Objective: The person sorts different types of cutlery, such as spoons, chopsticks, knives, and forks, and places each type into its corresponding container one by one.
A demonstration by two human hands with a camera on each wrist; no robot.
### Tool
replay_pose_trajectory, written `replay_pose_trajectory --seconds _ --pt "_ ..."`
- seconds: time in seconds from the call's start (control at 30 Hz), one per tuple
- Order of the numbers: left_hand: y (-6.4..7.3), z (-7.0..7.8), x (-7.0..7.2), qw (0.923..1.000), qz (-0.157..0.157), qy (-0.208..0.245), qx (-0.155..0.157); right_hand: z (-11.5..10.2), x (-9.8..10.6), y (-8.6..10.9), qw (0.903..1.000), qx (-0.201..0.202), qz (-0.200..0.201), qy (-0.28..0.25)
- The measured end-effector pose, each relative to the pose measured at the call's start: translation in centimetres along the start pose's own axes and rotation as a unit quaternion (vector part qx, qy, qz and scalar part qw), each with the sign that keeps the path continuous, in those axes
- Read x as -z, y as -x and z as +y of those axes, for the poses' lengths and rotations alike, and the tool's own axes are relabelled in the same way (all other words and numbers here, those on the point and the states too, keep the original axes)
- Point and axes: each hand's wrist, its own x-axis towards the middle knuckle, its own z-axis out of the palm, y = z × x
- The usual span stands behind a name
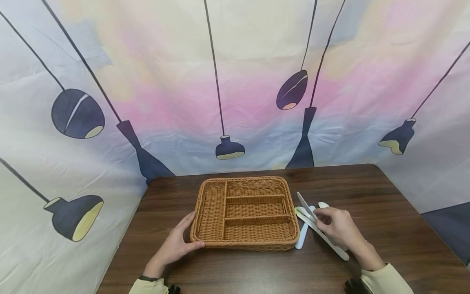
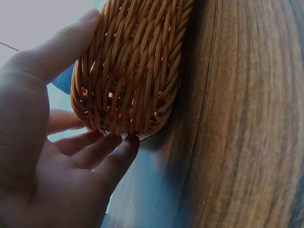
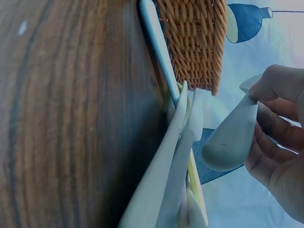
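A rectangular wicker basket with several compartments sits on the table. My left hand holds its near left corner, the thumb along the front and the fingers against the left side. To the right of the basket, my right hand pinches a pale knife. Its blade slants up towards the basket, and its broad rounded handle shows under the fingers in the right wrist view. Below this hand lies a loose pile of utensils, including a long white one and one with a light-blue handle.
A dark wood-grain table carries everything. A rounded white utensil end shows just beyond the right hand. Behind the table hangs a pastel cloth printed with dark lamps, close to the table's back edge.
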Motion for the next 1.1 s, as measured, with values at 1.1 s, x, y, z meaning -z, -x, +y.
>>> replay_pose_trajectory --seconds 1.1 --pt "0.0 0.1 0.1 0.9997 0.000 0.020 -0.012 -2.2 0.0 -3.1 0.9898 0.133 0.046 -0.022"
